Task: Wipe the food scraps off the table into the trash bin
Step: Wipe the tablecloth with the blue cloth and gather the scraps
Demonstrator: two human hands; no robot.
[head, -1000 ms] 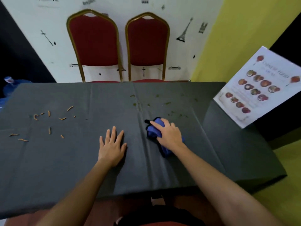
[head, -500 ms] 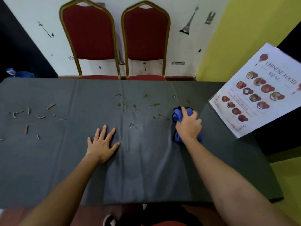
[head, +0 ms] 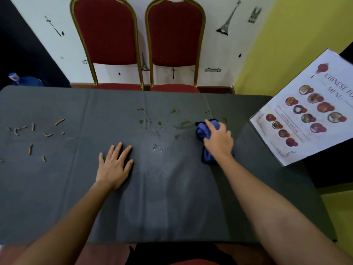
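A dark grey cloth covers the table (head: 57, 197). My right hand (head: 217, 140) presses a crumpled blue rag (head: 202, 131) onto the cloth at the right of the middle. Green scraps and smears (head: 183, 124) lie just left of the rag. Several orange strips of food (head: 59, 122) are scattered at the far left. My left hand (head: 114, 165) rests flat on the cloth, fingers spread, holding nothing. No trash bin is in view.
Two red chairs with gold frames (head: 107, 35) stand against the wall behind the table. A Chinese food menu sheet (head: 309, 111) hangs over the table's right end. A blue bottle (head: 24, 80) shows at the far left beyond the table.
My right hand has slid the blue rag from the middle of the table to the right, then slightly farther away. The left hand has stayed flat on the cloth.
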